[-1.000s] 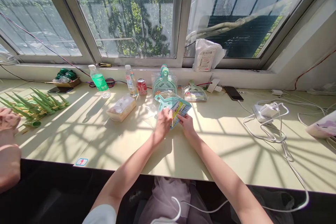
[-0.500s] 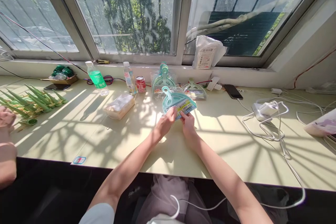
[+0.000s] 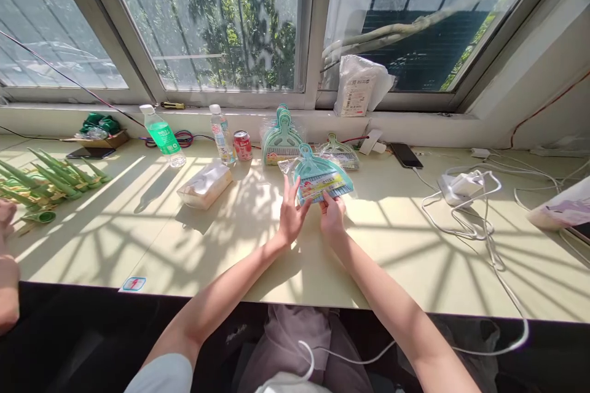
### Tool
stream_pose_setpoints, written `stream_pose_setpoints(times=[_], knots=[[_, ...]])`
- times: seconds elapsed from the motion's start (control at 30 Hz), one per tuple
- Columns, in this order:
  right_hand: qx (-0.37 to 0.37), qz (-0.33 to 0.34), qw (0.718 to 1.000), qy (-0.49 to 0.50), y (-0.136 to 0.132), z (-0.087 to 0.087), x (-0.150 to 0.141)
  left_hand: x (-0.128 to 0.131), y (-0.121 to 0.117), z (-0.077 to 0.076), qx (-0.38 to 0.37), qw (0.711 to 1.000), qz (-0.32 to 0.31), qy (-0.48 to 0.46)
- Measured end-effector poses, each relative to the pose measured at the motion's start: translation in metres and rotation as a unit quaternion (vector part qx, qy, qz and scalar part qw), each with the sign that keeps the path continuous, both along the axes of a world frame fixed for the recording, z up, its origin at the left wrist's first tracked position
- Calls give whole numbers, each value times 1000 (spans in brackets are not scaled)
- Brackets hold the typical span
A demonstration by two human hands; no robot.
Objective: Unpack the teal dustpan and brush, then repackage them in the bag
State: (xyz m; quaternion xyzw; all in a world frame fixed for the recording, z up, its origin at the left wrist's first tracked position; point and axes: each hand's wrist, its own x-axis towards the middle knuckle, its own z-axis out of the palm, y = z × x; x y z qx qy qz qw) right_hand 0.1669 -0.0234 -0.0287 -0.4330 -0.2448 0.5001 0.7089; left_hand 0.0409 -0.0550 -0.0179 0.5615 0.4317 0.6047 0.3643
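A teal mini dustpan set (image 3: pixel 319 175) in clear wrapping with a yellow label is lifted off the pale table (image 3: pixel 239 245) in front of me. My right hand (image 3: pixel 332 216) pinches its lower edge. My left hand (image 3: pixel 292 214) is beside the pack's left edge with fingers spread, touching it loosely. Behind it stands a stack of the same teal dustpan packs (image 3: pixel 280 141), and one more pack (image 3: pixel 340 155) lies flat to the right.
A tissue pack (image 3: pixel 204 185), two bottles (image 3: pixel 162 138), a red can (image 3: pixel 242 145) and a phone (image 3: pixel 405 154) sit near the window. White chargers and cables (image 3: pixel 465 196) spread right. Green cone pieces (image 3: pixel 50 172) and another person's hand (image 3: pixel 7 215) are at the left.
The dustpan pack has moved up and to the right and turned more level. My left hand has let go its grip and opened its fingers.
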Motion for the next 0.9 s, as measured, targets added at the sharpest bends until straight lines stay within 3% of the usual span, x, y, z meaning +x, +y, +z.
stream_pose_setpoints(times=[0.1,0.2,0.27,0.37,0.47,0.53,0.67,0.9], knots=[[1,8,1000,6,-3,6,-4,-12,17,5,-33,992,66,-105],[12,35,999,-4,-9,9,-10,-20,29,4,-119,981,-31,-148],[15,40,999,-6,-10,10,-11,-15,29,-1,-137,972,-101,-160],[15,22,1000,5,-7,11,-7,-4,21,-6,-162,957,-140,-198],[17,12,1000,18,-4,13,-3,-4,19,1,-183,941,-196,-206],[18,19,999,19,-4,13,-4,-12,22,8,-158,945,-212,-192],[28,47,998,-14,-6,9,-11,-28,32,10,-113,964,-159,-181],[36,104,994,-11,-3,12,-8,-32,38,7,-120,975,-87,-165]])
